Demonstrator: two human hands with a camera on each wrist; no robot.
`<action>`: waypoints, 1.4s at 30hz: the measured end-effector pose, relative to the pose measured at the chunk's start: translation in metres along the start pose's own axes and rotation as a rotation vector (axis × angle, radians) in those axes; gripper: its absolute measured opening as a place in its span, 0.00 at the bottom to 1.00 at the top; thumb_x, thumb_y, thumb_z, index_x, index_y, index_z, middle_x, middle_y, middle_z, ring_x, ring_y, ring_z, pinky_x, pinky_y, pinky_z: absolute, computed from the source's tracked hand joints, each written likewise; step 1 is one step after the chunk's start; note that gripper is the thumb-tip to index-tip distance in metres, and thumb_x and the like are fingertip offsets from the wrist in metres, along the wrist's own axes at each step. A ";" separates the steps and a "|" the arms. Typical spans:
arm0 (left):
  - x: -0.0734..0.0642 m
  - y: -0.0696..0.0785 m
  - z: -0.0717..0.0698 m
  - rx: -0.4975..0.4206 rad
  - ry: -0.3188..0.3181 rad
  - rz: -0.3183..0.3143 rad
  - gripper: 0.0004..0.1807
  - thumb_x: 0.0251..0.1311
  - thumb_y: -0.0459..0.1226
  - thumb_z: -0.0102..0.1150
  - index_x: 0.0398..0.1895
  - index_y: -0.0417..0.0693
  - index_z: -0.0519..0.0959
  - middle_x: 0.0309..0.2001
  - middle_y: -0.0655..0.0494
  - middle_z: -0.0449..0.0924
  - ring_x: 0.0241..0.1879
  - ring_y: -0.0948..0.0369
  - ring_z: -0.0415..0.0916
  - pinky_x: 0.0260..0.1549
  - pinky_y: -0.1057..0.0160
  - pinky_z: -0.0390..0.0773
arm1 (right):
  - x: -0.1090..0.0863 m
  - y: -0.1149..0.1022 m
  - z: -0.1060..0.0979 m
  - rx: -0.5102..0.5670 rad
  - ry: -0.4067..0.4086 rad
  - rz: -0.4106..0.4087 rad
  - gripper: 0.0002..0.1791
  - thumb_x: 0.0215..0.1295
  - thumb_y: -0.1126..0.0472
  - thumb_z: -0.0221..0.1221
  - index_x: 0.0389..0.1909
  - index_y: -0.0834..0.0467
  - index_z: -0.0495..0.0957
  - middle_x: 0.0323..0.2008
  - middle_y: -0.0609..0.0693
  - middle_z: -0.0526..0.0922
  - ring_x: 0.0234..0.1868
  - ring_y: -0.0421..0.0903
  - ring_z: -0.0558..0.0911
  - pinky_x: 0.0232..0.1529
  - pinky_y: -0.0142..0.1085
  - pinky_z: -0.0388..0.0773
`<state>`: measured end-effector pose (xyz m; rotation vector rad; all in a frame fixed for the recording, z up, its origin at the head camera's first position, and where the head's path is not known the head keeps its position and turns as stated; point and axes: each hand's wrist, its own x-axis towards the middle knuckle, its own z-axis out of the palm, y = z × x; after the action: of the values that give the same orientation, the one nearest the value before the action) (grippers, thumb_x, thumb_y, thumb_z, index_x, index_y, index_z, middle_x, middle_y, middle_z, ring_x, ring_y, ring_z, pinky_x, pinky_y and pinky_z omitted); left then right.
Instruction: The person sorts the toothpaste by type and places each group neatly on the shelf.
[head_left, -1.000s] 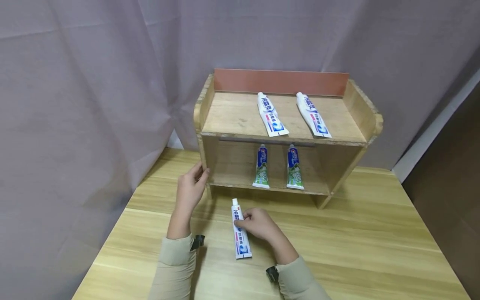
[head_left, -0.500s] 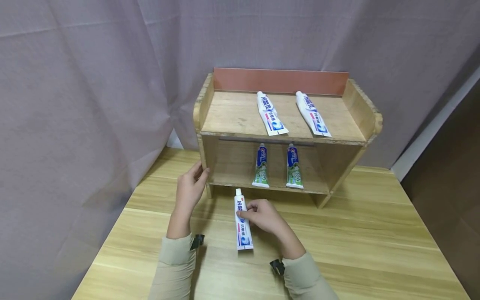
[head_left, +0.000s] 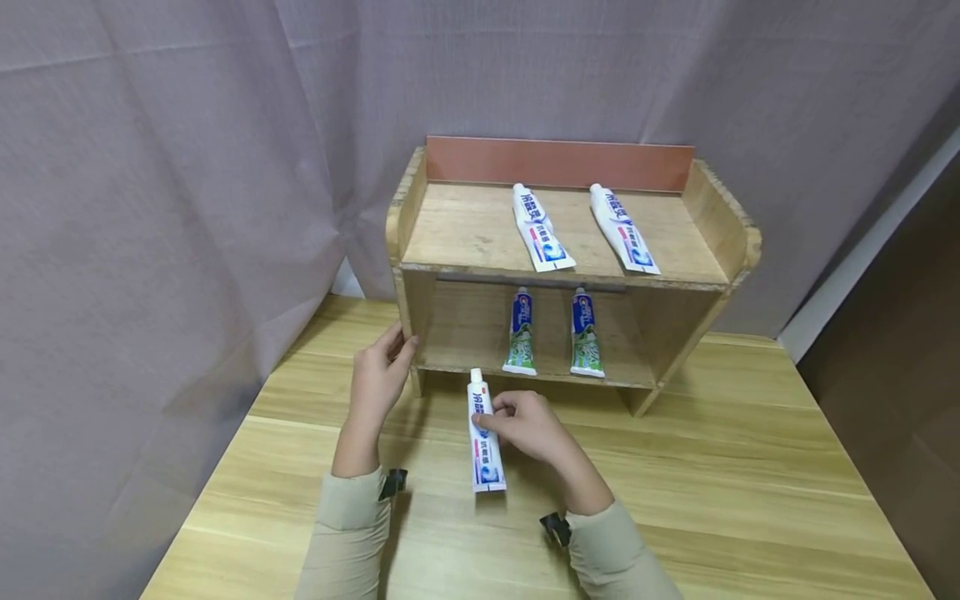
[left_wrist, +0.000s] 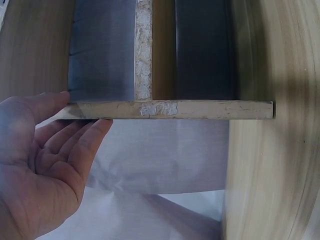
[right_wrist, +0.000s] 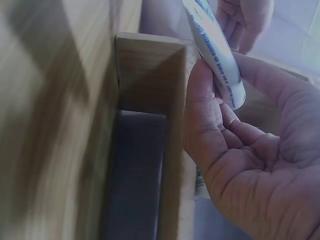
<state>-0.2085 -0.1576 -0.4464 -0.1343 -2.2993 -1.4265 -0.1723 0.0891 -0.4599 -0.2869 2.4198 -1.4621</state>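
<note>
My right hand (head_left: 531, 427) pinches a white toothpaste tube (head_left: 486, 462) between thumb and fingers, cap pointing toward the shelf. The tube hovers above the table, just in front of the lower board. In the right wrist view the tube (right_wrist: 216, 47) appears edge-on, thumb on one face and fingers on the other. My left hand (head_left: 379, 377) grips the front edge of the small wooden shelf's (head_left: 453, 237) left side. The left wrist view has the thumb and fingers on opposite faces of that side panel (left_wrist: 210, 109).
Two white toothpaste tubes (head_left: 543, 237) (head_left: 628, 237) lie on the top board. Below them, two blue-and-green tubes (head_left: 521, 337) (head_left: 587, 337) lie on the lower board. The shelf stands on a wooden table (head_left: 750, 467) before a grey curtain (head_left: 187, 167).
My right hand has lifted the white toothpaste tube and carried it forward, closer to the lower board. My left hand has stayed on the shelf's side.
</note>
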 end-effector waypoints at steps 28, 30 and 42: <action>0.000 -0.002 0.000 0.006 0.000 0.002 0.23 0.71 0.42 0.58 0.66 0.46 0.76 0.55 0.42 0.82 0.52 0.50 0.83 0.48 0.59 0.84 | -0.001 -0.055 -0.020 -0.150 0.015 -0.186 0.15 0.61 0.53 0.69 0.39 0.60 0.84 0.30 0.47 0.85 0.30 0.43 0.82 0.33 0.36 0.84; 0.000 -0.002 0.000 0.006 0.002 0.003 0.23 0.71 0.42 0.58 0.66 0.46 0.76 0.55 0.41 0.82 0.52 0.50 0.83 0.48 0.59 0.84 | -0.001 -0.060 -0.022 -0.157 0.012 -0.190 0.14 0.62 0.52 0.69 0.39 0.60 0.84 0.30 0.46 0.85 0.30 0.43 0.82 0.33 0.35 0.84; 0.000 -0.001 0.000 0.012 0.005 -0.002 0.22 0.71 0.42 0.59 0.66 0.47 0.76 0.55 0.41 0.82 0.50 0.49 0.84 0.46 0.61 0.85 | 0.005 -0.083 -0.031 -0.230 0.043 -0.254 0.15 0.61 0.53 0.70 0.38 0.60 0.84 0.29 0.46 0.85 0.29 0.43 0.83 0.30 0.34 0.84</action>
<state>-0.2086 -0.1584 -0.4474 -0.1247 -2.3040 -1.4120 -0.1869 0.0745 -0.3737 -0.6408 2.6686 -1.2942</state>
